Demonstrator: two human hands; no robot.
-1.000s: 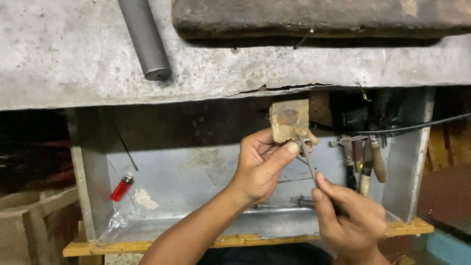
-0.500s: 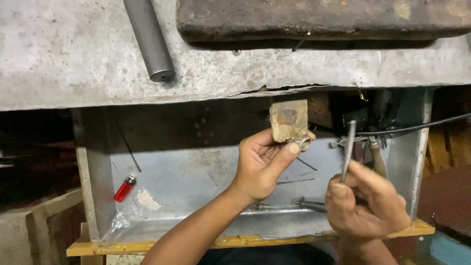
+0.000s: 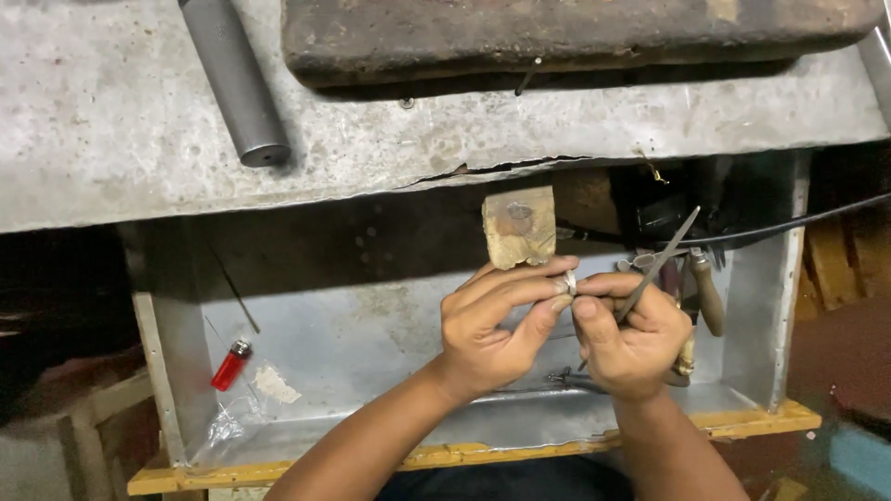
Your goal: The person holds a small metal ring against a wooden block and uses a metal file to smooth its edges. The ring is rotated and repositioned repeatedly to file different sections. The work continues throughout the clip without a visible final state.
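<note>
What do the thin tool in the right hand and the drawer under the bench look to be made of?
The thin tool looks like grey, dull-finished steel, probably a file. The drawer seems to be scuffed, matte sheet metal with a yellow-painted wooden front edge.

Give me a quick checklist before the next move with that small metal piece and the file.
1. Small metal piece pinched between fingertips of both hands: ok.
2. Left hand steady on the piece: ok.
3. Right hand holds the thin file, tip angled up: ok.
4. File touching the piece: cannot tell.
5. Wooden bench block reachable just above the hands: ok.
6. Metal tray under the hands to catch drops: ok.
</note>
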